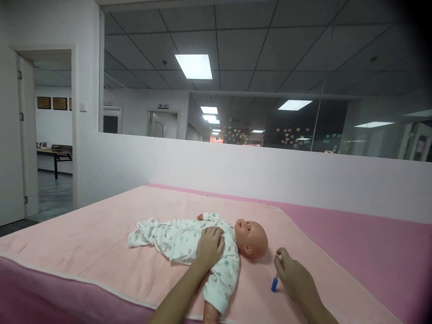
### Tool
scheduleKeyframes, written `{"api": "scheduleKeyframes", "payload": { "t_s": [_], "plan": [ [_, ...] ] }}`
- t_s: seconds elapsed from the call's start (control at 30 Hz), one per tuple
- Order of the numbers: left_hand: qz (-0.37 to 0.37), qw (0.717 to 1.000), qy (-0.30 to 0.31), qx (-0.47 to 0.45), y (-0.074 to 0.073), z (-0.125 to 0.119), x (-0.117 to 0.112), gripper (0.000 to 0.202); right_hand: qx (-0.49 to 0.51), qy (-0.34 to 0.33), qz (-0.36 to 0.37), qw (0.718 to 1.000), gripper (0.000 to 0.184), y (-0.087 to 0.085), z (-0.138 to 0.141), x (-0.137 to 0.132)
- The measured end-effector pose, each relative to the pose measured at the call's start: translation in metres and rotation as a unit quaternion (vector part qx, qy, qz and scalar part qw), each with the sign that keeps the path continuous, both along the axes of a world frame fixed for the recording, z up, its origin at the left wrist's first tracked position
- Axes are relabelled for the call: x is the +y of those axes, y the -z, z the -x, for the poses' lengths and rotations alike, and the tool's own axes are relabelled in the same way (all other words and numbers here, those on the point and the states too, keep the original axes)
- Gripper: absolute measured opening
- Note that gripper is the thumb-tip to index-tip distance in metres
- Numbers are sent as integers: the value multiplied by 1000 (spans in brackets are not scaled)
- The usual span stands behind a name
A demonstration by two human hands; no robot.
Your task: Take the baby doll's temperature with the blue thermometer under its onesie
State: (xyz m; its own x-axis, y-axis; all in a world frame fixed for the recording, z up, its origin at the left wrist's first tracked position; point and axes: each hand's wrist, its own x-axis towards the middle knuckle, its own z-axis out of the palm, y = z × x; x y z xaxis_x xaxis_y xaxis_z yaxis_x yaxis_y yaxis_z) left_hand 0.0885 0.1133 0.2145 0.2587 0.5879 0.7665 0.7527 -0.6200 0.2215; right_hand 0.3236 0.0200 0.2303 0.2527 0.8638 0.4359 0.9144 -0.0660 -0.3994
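Note:
A baby doll (251, 238) lies on its back in a white patterned suit (182, 243), its head towards the right. My left hand (211, 245) rests on the doll's chest, the fingers laid over the cloth. To the right of the doll's head, my right hand (292, 272) has its fingers bent together. From under them a thin stick with a blue end (274, 284) points down, close to the sheet; its upper part is hidden in the fingers, so its kind does not show. One doll arm (211, 312) stretches towards me beside my left forearm.
A peach sheet (101, 225) covers a pink padded surface (371, 238). Behind it stands a low white wall (236, 166) with a wide window above. At the left is an open doorway (54, 189), and through it a table (56, 154) shows.

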Motion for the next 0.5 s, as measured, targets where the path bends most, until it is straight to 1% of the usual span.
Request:
{"api": "scheduleKeyframes", "payload": {
  "t_s": [0.03,0.07,0.1,0.17,0.23,0.27,0.4,0.43,0.47,0.5],
  "plan": [
    [0,1000,1,0,0,0,0,17,-35,18,12,999,20,-6,2,0],
    [1,1000,3,1,0,1,-1,17,-50,23,24,998,23,-12,4,-2],
    [2,1000,4,1,0,1,-1,17,-45,9,40,998,28,-16,7,-3],
    [2,1000,4,2,0,2,-2,18,-1,-51,84,995,39,-19,14,-7],
    [0,1000,4,2,0,2,-2,18,44,-97,126,986,46,-14,19,-10],
    [-1,1000,4,2,1,3,-2,18,55,-101,135,984,48,-9,21,-10],
    [3,1000,7,5,1,3,0,18,38,-38,118,992,53,16,21,-7],
    [3,1000,8,5,2,3,1,18,39,-33,118,992,54,18,19,-6],
    [3,1000,8,5,2,3,1,18,45,-41,124,990,56,17,17,-6],
    [3,1000,8,6,2,3,1,17,53,-65,141,986,56,10,15,-6]
  ]
}}
